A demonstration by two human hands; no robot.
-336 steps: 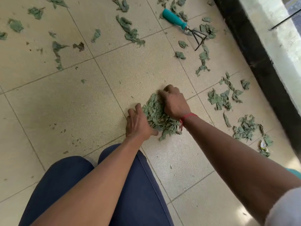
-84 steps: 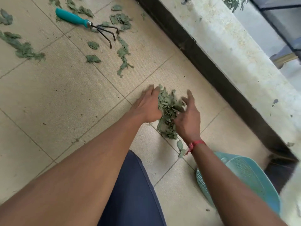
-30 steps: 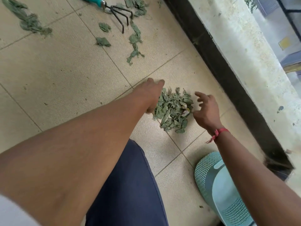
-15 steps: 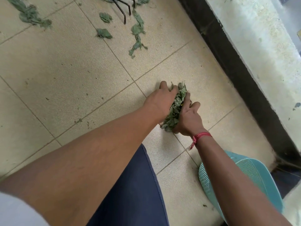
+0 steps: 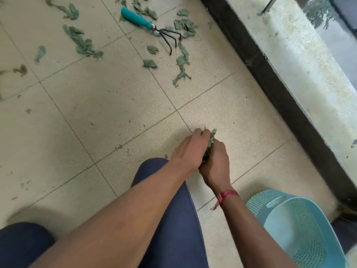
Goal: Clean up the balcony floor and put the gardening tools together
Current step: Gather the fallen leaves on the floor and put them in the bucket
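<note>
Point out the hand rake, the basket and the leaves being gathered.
hand rake [image 5: 136, 18], head view, on its teal handle.
basket [image 5: 305, 217], head view, on its mesh inner wall.
leaves [image 5: 211, 139], head view, on the top of the gathered clump.

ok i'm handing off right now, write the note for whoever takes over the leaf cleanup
Hands: the left hand and right hand are both cupped round one leaf bundle, which is pressed between them.
Things: the blue basket is on the floor beside the right forearm. The hand rake lies far ahead among loose leaves.
Done: the near tiles hold only crumbs.
Left: probably drop this bundle in the blue basket, gather the far leaves, then put the hand rake with the other tools, none of which are in view.
</note>
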